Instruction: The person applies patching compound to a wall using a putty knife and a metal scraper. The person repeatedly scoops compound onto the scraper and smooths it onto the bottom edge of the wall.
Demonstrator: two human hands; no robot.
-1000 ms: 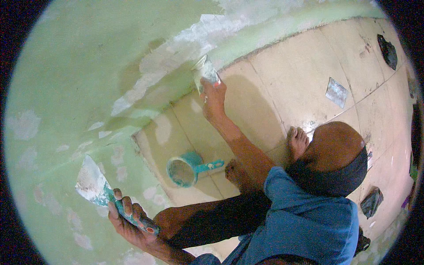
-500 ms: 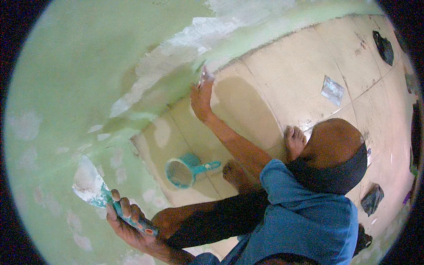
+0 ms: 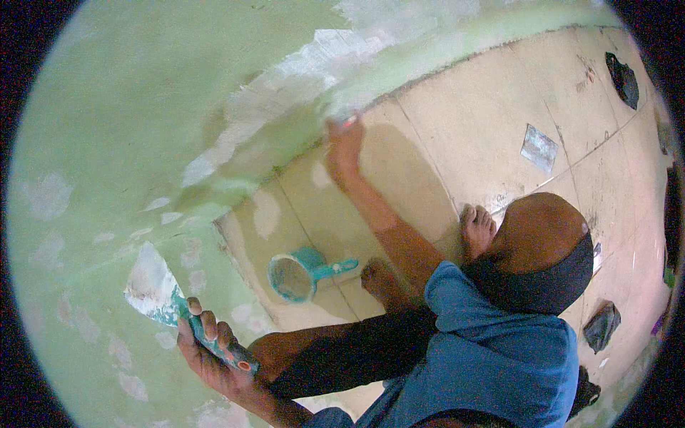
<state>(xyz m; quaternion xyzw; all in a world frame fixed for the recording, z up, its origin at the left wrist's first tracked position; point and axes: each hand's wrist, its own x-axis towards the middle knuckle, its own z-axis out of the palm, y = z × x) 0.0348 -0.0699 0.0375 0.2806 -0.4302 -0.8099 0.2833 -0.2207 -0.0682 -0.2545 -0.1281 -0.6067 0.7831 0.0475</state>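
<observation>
The left hand [image 3: 210, 353], near left, has its grip clamped on the teal handle of a putty knife [image 3: 153, 289], whose blade carries white filler and lies against the green wall [image 3: 121, 107]. The right hand is out of view. Many white patches dot the wall, with a long band farther up where a crouched co-worker's hand [image 3: 344, 146] works, so patching looks well along, though not finished. A teal dipper [image 3: 300, 272] sits on the tiled floor [image 3: 464, 121]

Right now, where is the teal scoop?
In the head view, the teal scoop sits on the tiled floor at the green wall's foot, beside a foot.
</observation>
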